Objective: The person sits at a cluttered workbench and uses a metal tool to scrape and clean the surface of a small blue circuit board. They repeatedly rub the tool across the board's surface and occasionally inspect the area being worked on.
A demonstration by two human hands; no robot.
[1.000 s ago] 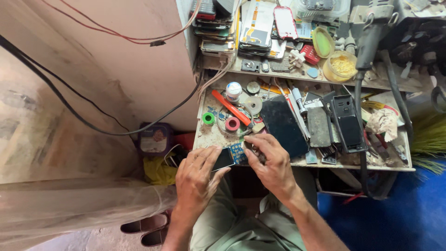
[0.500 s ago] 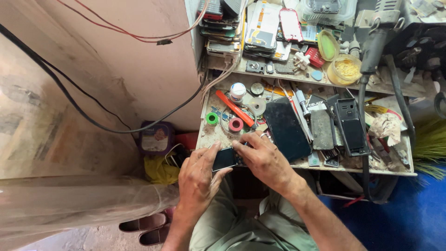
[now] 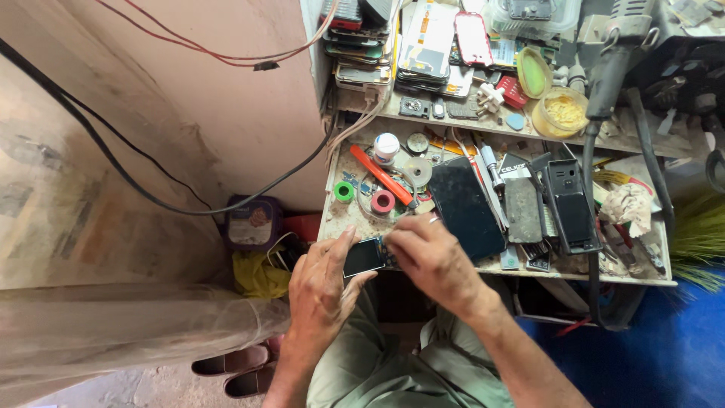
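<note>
My left hand (image 3: 321, 291) grips a small dark phone (image 3: 364, 257) by its lower end, just off the front edge of the workbench (image 3: 340, 219). My right hand (image 3: 429, 257) covers the phone's other end, fingers curled onto it; what the fingertips hold is hidden. A green tape roll (image 3: 344, 191), a red tape roll (image 3: 383, 202) and an orange-handled tool (image 3: 380, 174) lie on the bench just beyond my hands.
A large dark tablet (image 3: 467, 208) and black handsets (image 3: 572, 205) lie to the right. A shelf behind carries stacked phones (image 3: 423, 38) and a yellow tub (image 3: 559, 112). Black cable (image 3: 151, 198) crosses the wall on the left; shoes (image 3: 238, 370) sit on the floor.
Both hands with the phone have drifted slightly lower and left in view; my right hand has slid further over the phone, hiding more of it.
</note>
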